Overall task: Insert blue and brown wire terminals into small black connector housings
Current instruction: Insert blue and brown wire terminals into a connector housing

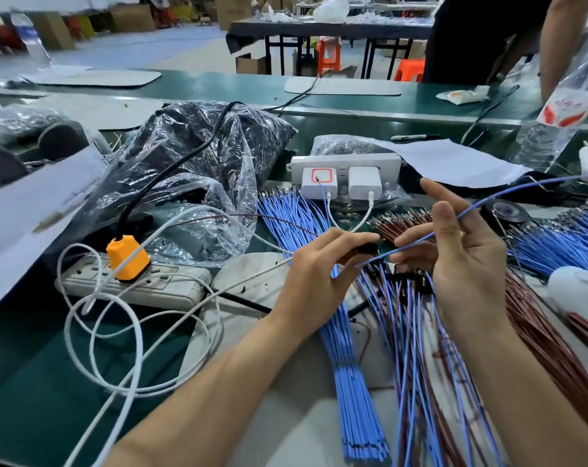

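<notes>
Over the cluttered green surface (33,365), the left hand (316,267) pinches a small black plastic connector housing (368,248) and the right hand (464,264) pinches a thin blue wire (410,243), whose tip next needs aligning with a cavity.

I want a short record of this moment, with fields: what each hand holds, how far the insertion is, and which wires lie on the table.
left hand: pinches a small black housing; a thin brown wire runs leftward from this hand
right hand: holds one blue wire
insertion: the blue wire's end lies just below the housing, not visibly inside it
on table: blue wire bundle between the forearms; brown wires at right
at left: power strip with orange plug
</notes>
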`<action>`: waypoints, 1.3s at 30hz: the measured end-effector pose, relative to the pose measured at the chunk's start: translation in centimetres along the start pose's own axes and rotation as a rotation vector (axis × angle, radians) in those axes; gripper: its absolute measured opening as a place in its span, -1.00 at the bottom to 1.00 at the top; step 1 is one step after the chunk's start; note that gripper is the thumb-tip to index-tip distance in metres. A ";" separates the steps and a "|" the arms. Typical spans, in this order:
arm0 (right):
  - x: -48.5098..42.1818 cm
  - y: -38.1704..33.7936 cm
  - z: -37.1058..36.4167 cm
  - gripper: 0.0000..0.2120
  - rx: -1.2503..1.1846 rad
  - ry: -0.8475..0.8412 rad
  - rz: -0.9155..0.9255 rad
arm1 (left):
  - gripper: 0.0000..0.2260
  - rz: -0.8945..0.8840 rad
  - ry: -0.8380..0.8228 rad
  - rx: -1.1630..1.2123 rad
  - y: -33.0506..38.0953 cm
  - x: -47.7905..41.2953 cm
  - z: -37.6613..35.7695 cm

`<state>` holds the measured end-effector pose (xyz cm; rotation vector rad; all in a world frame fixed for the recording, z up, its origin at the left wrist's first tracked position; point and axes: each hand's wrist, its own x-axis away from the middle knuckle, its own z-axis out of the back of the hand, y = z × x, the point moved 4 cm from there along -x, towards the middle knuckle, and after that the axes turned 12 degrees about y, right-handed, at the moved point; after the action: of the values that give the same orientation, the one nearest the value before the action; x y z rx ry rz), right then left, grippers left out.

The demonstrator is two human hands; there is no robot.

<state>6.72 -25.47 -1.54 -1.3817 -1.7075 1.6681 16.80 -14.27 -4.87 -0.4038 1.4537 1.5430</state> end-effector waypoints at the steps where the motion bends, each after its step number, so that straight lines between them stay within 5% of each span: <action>1: 0.0 -0.2 0.1 -0.75 0.002 0.010 0.029 | -0.77 0.004 0.001 -0.016 -0.1 0.0 0.0; 14: 0.0 -0.9 0.9 -0.78 0.047 0.147 0.174 | -0.78 0.019 0.031 -0.092 -0.1 -0.2 0.3; 27: -0.2 -1.0 1.1 -0.74 0.135 0.105 0.293 | -0.79 -0.124 0.004 -0.274 0.7 -0.3 0.3; 36: 0.4 0.4 -0.3 -0.79 0.121 -0.010 0.133 | -0.81 -0.171 0.047 -0.306 1.1 -0.3 0.3; 39: 0.7 1.3 -1.0 -0.76 0.143 -0.105 0.028 | -0.83 -0.092 0.058 -0.124 1.2 -0.4 0.3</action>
<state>7.68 -24.60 -2.74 -1.2782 -1.5959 1.8686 16.19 -14.02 -3.79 -0.5856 1.3686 1.5630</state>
